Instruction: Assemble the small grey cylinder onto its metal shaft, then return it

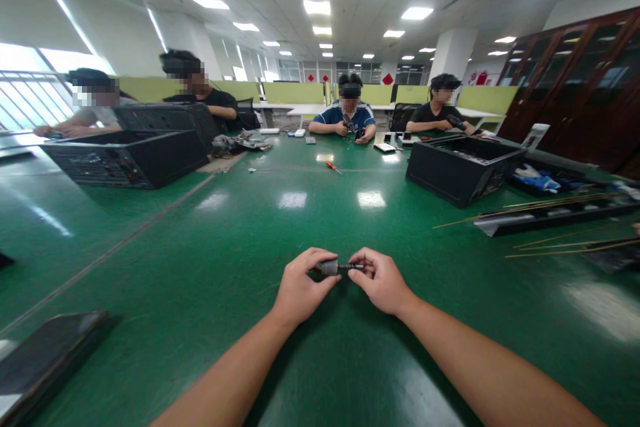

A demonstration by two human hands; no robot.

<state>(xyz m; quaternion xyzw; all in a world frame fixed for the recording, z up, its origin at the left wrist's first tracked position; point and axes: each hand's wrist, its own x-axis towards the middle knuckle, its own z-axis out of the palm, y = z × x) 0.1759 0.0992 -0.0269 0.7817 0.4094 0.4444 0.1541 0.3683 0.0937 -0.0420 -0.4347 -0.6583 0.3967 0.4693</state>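
Just above the green tabletop [320, 223], my left hand [303, 283] is closed around a small grey metal cylinder with a thin dark shaft [330, 268], which looks like a small motor. The part lies level, its shaft pointing right. Thumb and fingers of my right hand [379, 279] pinch the shaft's right end, where ridges like a thread or spring show. Both hands are close together in the middle, and the fingers hide part of the piece.
An orange screwdriver [333, 167] lies ahead on the table. Black computer cases stand left [135, 157] and right [450, 170]. Thin brass-coloured rods [560, 203] rest on a metal channel at right. A dark flat panel [55, 353] is at near left. Several people sit across the table.
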